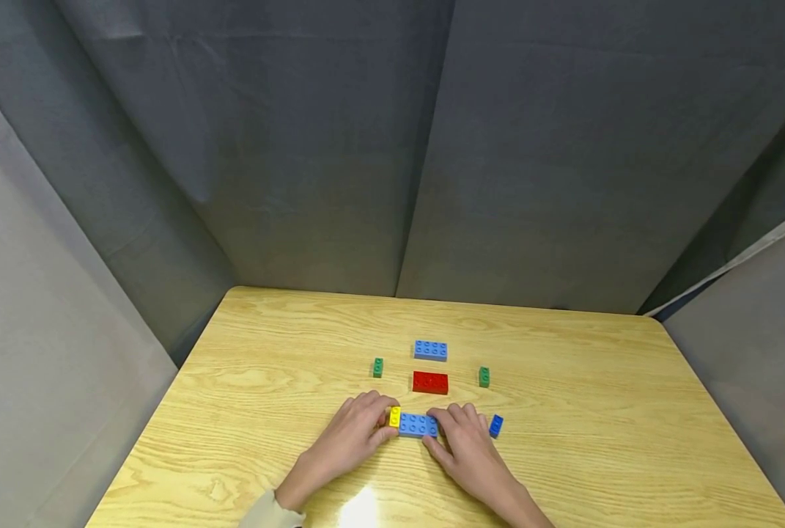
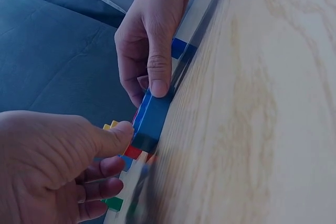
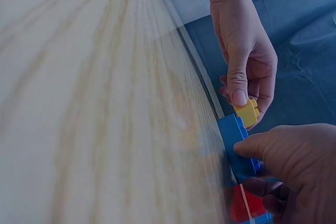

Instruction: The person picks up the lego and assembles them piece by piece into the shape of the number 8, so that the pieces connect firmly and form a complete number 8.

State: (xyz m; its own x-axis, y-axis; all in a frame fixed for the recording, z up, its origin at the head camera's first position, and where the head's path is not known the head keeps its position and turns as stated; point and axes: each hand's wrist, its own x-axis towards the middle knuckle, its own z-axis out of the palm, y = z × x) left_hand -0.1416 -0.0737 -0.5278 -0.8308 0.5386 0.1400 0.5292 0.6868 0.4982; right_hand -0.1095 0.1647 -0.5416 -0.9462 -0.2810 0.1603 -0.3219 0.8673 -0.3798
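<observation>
My left hand (image 1: 351,434) pinches a small yellow building brick (image 1: 395,416) between thumb and fingers. The yellow brick is at the left end of a light blue eight-stud brick (image 1: 413,425); in the right wrist view the yellow brick (image 3: 246,113) sits at the blue brick's upper corner, and whether they are joined I cannot tell. With thumb and fingers, my right hand (image 1: 470,455) holds the right end of that light blue brick. A small dark blue brick (image 1: 495,426) lies just right of my right hand. Beyond the hands lies a red brick (image 1: 430,383).
Farther back on the wooden table (image 1: 267,352) is another light blue brick (image 1: 430,350). One small green brick (image 1: 378,367) lies to the left of the red brick, another green brick (image 1: 484,377) to its right. Grey curtains (image 1: 313,183) enclose the table behind and at the sides.
</observation>
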